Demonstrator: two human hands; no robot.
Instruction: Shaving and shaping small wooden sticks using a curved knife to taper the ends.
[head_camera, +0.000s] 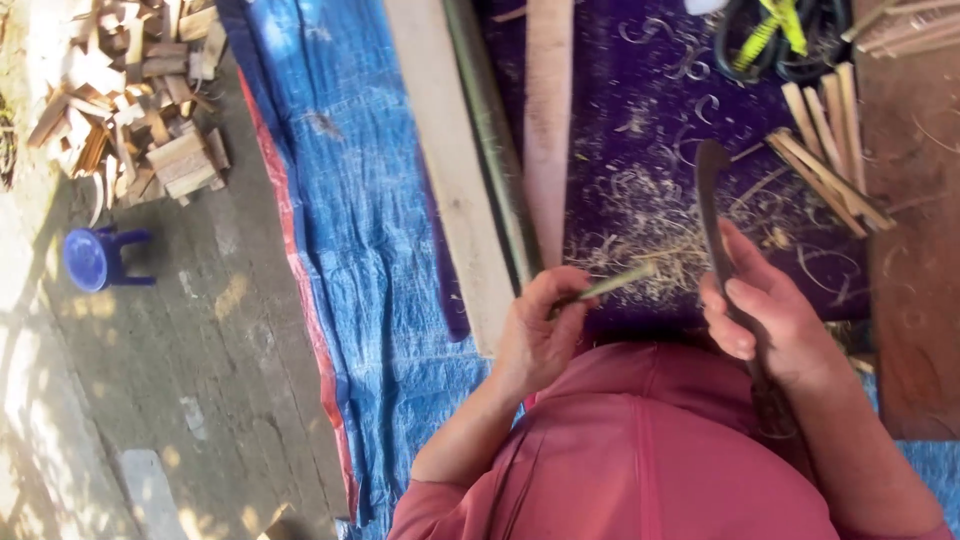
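Fingers (560, 290) of the left hand (535, 335) pinch a thin green bamboo sliver (610, 285), which juts toward two o'clock from the grip. At three o'clock from it, the right hand (765, 320) is wrapped tight around the handle of a long dark curved knife (710, 195), its blade pointing to twelve o'clock over the purple mat (650, 70). Pale shavings (650, 225) litter the mat between the two hands. A bundle of split sticks (825, 165) lies at two o'clock from the knife, and a long pale plank (450, 170) runs beside a dark pole (490, 140) at eleven o'clock from the left hand, on the blue tarp (340, 170). Far off at ten o'clock sit a wood scrap pile (135, 95) and a small blue stool (95, 258). As I judge it, the sliver is so narrow that the blade could skid off it toward the pinching fingertips, or the sliver could snap under too much pressure.
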